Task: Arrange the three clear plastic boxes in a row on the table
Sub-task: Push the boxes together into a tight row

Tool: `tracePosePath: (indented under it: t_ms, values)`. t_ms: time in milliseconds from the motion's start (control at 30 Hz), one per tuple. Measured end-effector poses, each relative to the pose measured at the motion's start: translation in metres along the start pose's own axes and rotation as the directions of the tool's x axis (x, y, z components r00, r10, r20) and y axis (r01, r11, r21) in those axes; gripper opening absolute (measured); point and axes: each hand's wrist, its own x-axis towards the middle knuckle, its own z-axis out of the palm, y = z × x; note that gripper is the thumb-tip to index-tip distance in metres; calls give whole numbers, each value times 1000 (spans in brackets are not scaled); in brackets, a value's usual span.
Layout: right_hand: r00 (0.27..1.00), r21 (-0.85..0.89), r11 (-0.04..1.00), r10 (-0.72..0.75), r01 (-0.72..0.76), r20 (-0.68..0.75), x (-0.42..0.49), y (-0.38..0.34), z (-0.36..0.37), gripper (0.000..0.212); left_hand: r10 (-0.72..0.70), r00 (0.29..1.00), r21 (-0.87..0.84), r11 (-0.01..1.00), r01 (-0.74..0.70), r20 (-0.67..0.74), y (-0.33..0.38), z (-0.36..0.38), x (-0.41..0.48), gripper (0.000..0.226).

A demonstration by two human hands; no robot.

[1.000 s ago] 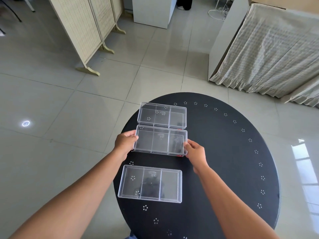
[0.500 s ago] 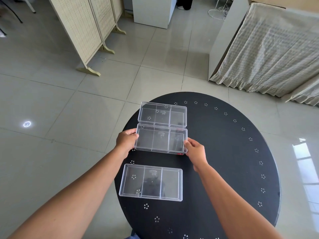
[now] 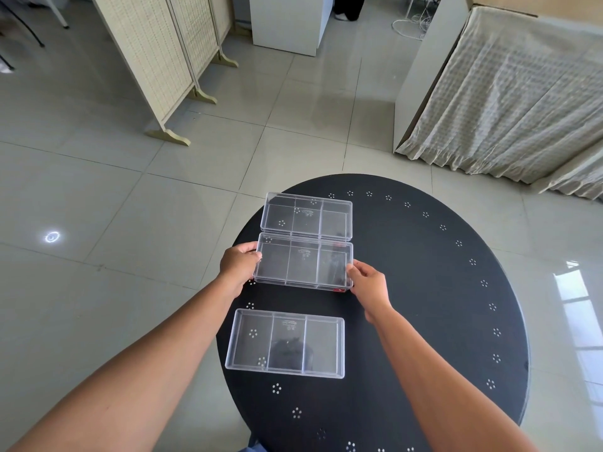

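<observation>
Three clear plastic boxes with three compartments each lie on the left part of a round black table (image 3: 424, 305). The far box (image 3: 306, 216) sits near the table's back left edge. The middle box (image 3: 303, 265) touches it along its near side. My left hand (image 3: 239, 264) grips the middle box's left end and my right hand (image 3: 368, 283) grips its right front corner. The near box (image 3: 286, 343) lies flat closer to me, apart from the middle box by a gap of dark table.
The table's left edge runs close beside the boxes. A folding screen (image 3: 163, 53) stands on the tiled floor at the back left, a white cabinet (image 3: 287, 21) behind, and a cloth-draped unit (image 3: 505, 93) at the back right.
The middle box, held in both hands, has shifted slightly away from me, closing against the far box. The other two boxes have not moved.
</observation>
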Motion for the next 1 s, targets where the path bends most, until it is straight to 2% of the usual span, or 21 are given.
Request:
tracePosePath:
  t_ms: [133, 200, 233, 300, 367, 500, 600, 700, 833, 1000]
  values:
    - [1000, 20, 1000, 16, -16, 4, -1, -2, -1, 15, 14, 1000, 23, 1000, -14, -2, 2, 0, -3, 39]
    - [1000, 17, 999, 28, -28, -3, -4, -2, -2, 27, 29, 1000, 46, 999, -29, -7, 1, -1, -7, 43]
    - [999, 6, 999, 31, -31, -10, -7, -2, -4, 24, 35, 999, 59, 998, -34, -13, 2, -3, -8, 46]
    - [998, -8, 999, 48, -48, -27, -14, 0, -8, 44, 31, 1000, 96, 995, -31, 1, 2, -10, -14, 54]
    - [995, -42, 995, 95, -94, 13, -27, 5, -16, 49, -3, 998, 146, 989, -7, 66, 0, -22, -24, 63]
    - [973, -179, 975, 159, -129, 167, -60, 20, -29, 41, -142, 970, 324, 943, 72, 196, -17, -50, -57, 85]
    - [964, -202, 975, 139, -93, 227, -80, 36, -31, 55, -225, 942, 363, 923, 124, 250, -37, -63, -79, 93]
    - [958, -165, 979, 161, -123, 238, -92, 47, -29, 56, -261, 925, 318, 933, 169, 276, -53, -67, -93, 75]
    - [971, -132, 986, 124, -98, 205, -100, 60, -26, 15, -210, 950, 226, 961, 158, 231, -70, -64, -102, 38]
    - [984, -31, 993, 113, -110, 138, -102, 68, -18, 20, -117, 980, 74, 992, 106, 163, -74, -54, -106, 28]
